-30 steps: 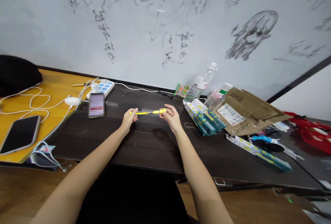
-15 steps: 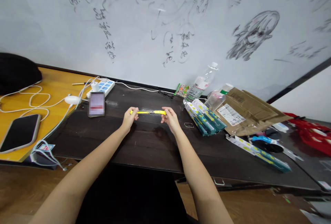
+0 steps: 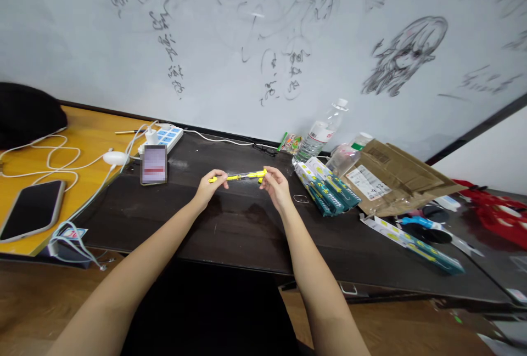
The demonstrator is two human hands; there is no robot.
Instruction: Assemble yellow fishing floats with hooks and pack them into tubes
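Note:
Both my hands hold a slim yellow pen-like tool [image 3: 241, 177] level above the dark table [image 3: 230, 230]. My left hand [image 3: 209, 187] pinches its left end. My right hand [image 3: 275, 185] pinches its right end, where a small yellow cap or clip sticks out. The tool has a clear middle section between yellow ends and tilts slightly up to the right.
A small screen stand [image 3: 153, 164] and white power strip [image 3: 164, 137] are left of my hands. Green-and-white boxes [image 3: 327, 185], a water bottle [image 3: 321, 132] and a cardboard parcel [image 3: 391, 178] lie right. A phone [image 3: 31, 210] and white cables rest on the orange table [image 3: 88, 142].
My hands have come slightly closer together along the yellow tool, and its right end has lifted a little. The rest is unchanged.

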